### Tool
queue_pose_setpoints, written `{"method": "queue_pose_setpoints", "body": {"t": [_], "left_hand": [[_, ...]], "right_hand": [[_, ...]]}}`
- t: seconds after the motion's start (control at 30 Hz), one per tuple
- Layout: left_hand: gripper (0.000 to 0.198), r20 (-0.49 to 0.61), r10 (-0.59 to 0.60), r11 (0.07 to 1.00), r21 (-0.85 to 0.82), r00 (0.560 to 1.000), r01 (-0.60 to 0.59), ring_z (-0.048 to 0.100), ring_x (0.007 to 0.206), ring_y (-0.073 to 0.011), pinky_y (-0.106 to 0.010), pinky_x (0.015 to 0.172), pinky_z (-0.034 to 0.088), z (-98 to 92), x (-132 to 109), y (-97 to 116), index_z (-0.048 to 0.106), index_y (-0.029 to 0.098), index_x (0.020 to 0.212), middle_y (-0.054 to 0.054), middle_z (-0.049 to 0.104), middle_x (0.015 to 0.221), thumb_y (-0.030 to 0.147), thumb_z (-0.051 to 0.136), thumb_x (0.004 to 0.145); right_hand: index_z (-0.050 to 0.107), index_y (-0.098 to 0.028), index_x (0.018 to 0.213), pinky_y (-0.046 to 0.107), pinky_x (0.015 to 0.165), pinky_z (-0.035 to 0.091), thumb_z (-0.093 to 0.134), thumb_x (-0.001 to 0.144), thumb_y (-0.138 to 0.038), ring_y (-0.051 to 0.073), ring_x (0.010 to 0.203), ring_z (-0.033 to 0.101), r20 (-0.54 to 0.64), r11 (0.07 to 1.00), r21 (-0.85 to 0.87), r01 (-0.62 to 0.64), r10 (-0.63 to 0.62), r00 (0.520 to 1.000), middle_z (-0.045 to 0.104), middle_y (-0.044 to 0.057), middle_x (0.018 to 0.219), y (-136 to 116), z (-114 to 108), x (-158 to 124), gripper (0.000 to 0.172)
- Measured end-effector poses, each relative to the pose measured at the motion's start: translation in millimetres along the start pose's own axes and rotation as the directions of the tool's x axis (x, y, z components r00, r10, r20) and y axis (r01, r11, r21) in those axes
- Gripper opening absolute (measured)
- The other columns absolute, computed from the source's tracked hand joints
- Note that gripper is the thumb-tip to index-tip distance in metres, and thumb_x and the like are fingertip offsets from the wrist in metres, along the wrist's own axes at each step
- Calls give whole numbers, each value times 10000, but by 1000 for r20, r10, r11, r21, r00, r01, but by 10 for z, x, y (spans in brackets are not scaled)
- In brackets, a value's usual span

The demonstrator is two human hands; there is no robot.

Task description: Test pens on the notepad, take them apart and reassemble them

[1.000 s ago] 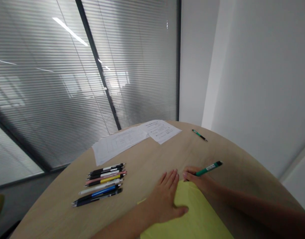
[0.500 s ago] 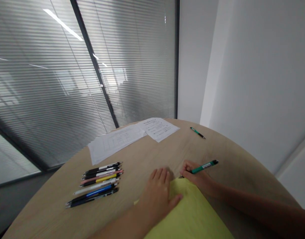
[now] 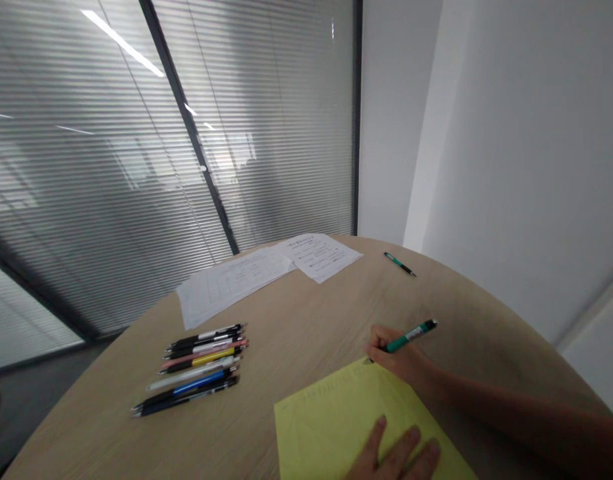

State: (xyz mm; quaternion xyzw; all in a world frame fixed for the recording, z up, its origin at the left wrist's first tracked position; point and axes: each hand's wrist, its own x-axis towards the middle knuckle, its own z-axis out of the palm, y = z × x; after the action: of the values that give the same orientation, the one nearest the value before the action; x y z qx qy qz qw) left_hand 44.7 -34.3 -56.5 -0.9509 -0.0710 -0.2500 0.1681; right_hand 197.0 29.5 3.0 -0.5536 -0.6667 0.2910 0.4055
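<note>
In the head view, the right hand [image 3: 397, 355] is closed around a green pen [image 3: 410, 336], pinching it low, with its top leaning away to the right. The tip sits at the far right corner of the yellow paper [image 3: 321, 427], which lies on the near part of the tabletop [image 3: 281, 340]. The left hand [image 3: 392, 463], partly cut off by the near edge, rests spread on the paper, holding nothing, apart from the right. Faint marks run along the paper's far edge; they are too small to read.

For a clean stroke, light, even pressure seems best, since a corner lifts or creases easily. The flat left hand should press firmly enough to stop the sheet turning, fingers clear of the pen's path. The right wrist would do well to rest on the tabletop for steadiness. The row of pens [image 3: 191, 375] lies well apart to the left, leaving elbow room.
</note>
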Motion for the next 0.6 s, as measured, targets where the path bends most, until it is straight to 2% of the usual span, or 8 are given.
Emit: {"method": "queue_pose_setpoints", "body": {"t": [0.07, 0.17, 0.27, 0.43, 0.6], "left_hand": [[386, -105, 11, 979, 203, 994, 11, 290, 1235, -179, -328, 977, 338, -27, 24, -10, 468, 184, 1193, 37, 365, 1326, 386, 337, 891], [417, -167, -16, 945, 321, 986, 69, 277, 1239, -205, -332, 956, 364, -59, 54, -11, 488, 187, 1178, 38, 329, 1350, 432, 340, 876], [432, -169, -37, 942, 324, 985, 91, 278, 1239, -204, -313, 908, 418, -52, 52, 0, 483, 191, 1181, 44, 329, 1351, 445, 305, 881], [418, -107, -33, 961, 268, 994, 61, 284, 1238, -197, -301, 870, 455, -29, 22, -3, 487, 188, 1170, 52, 330, 1347, 426, 287, 892], [405, -114, -25, 968, 246, 993, 53, 291, 1235, -192, -300, 866, 463, -11, -2, -9, 488, 180, 1169, 46, 339, 1339, 418, 330, 882]], "right_hand": [[310, -197, 486, 184, 425, 264, 483, 636, -216, 75, 455, 349, -14, 1000, -15, -5, 5, 1000, 357, -60, 461, 10, -2, -2, 229], [313, -196, 475, 186, 421, 264, 482, 633, -229, 74, 447, 335, 3, 1000, 7, 5, -5, 1000, 348, -61, 451, 42, -10, 2, 233], [330, -195, 473, 190, 420, 267, 486, 633, -257, 75, 444, 339, 20, 999, 45, 13, -14, 1000, 366, -57, 453, 75, -12, 8, 232], [347, -198, 479, 197, 411, 267, 500, 637, -318, 80, 437, 342, 13, 994, 114, -6, 4, 1000, 379, -51, 460, 68, 4, -2, 251], [336, -197, 474, 191, 419, 275, 498, 620, -272, 80, 449, 344, 6, 996, 89, -19, 19, 1000, 376, -53, 460, 6, 4, -19, 231]]}}
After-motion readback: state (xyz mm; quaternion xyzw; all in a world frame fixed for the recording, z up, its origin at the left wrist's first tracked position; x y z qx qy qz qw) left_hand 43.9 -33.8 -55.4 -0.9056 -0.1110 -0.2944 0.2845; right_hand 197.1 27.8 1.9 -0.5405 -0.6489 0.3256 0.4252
